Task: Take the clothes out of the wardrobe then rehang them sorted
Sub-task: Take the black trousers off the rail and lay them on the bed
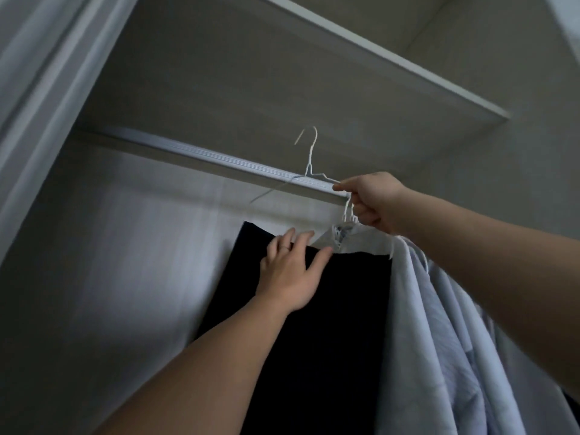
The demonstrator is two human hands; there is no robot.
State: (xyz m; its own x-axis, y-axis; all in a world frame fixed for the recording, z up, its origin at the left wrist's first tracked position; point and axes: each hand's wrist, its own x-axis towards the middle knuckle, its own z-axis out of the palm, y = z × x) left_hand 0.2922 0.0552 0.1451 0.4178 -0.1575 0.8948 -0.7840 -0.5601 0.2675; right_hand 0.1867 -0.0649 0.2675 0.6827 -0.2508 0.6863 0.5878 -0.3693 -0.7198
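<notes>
I look up into the wardrobe. My right hand (372,200) grips white wire hangers; one empty white hanger (309,158) sticks up with its hook just above the pale hanging rail (194,157). From the same hand hang pale blue-white shirts (439,324) on further hangers. A dark navy garment (329,324) hangs below the rail, left of the shirts. My left hand (290,266) lies on the top edge of the dark garment with its fingers straight and spread.
A white shelf (376,58) runs across above the rail. The wardrobe's door frame (40,105) stands at the left. The grey back wall (125,246) lies behind the clothes.
</notes>
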